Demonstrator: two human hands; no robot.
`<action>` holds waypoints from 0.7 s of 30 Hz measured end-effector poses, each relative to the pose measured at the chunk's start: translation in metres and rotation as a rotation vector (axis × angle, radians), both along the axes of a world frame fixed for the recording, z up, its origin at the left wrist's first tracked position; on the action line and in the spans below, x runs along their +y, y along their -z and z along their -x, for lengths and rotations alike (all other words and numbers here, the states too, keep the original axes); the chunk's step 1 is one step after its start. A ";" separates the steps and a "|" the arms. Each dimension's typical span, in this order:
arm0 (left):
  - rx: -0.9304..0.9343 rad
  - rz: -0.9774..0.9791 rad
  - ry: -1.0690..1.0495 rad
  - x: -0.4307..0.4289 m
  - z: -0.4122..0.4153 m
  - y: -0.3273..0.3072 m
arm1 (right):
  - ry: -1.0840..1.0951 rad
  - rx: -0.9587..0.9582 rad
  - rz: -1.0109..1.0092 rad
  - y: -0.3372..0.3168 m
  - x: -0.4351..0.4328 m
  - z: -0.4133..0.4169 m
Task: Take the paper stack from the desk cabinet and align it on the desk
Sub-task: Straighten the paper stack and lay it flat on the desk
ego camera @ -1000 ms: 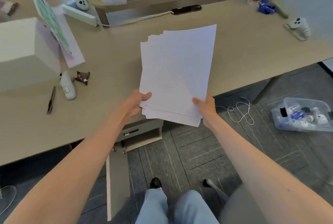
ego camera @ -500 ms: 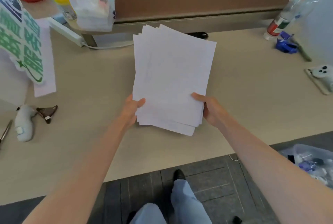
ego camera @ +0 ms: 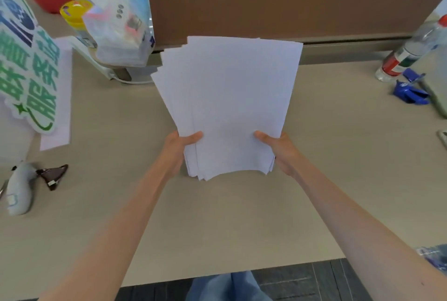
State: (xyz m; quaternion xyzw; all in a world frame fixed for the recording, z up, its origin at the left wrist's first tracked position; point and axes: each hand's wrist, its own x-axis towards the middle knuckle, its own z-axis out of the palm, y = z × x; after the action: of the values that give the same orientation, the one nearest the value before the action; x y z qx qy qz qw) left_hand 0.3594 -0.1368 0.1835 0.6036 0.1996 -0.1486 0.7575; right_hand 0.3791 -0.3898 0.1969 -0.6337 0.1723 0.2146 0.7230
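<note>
A stack of white paper (ego camera: 227,102) is held over the middle of the beige desk (ego camera: 326,167), tilted up toward the brown partition. Its sheets are fanned unevenly, with staggered edges at the top left and bottom. My left hand (ego camera: 177,153) grips the lower left edge, thumb on top. Gripping the lower right edge the same way is my right hand (ego camera: 278,153). Whether the stack's bottom edge touches the desk I cannot tell. The desk cabinet is out of view.
A brown partition (ego camera: 290,0) closes the desk's back. At left stand a green-lettered sign (ego camera: 26,68), a plastic bag (ego camera: 118,25), a yellow-capped bottle (ego camera: 77,17), a grey device (ego camera: 19,187) and a dark clip (ego camera: 53,175). A water bottle (ego camera: 411,51) and blue wrapper (ego camera: 408,92) lie right.
The stack has been carried from above the desk's front edge to over the desk's middle and tipped more upright. Both hands stayed on its lower corners. The view has moved in over the desk.
</note>
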 end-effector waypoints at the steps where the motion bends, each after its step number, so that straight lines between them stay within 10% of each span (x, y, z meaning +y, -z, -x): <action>1: -0.015 0.022 -0.003 0.001 -0.006 -0.008 | 0.003 -0.010 0.003 -0.002 0.001 -0.003; 21: -0.208 -0.157 0.206 0.013 -0.029 -0.064 | -0.179 -0.271 0.111 -0.026 -0.013 -0.036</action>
State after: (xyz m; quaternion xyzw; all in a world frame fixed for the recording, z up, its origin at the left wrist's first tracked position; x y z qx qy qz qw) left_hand 0.3884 -0.1240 0.2477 0.6903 0.0681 -0.1459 0.7054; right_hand 0.4147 -0.4031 0.2228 -0.7085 0.0279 0.1809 0.6816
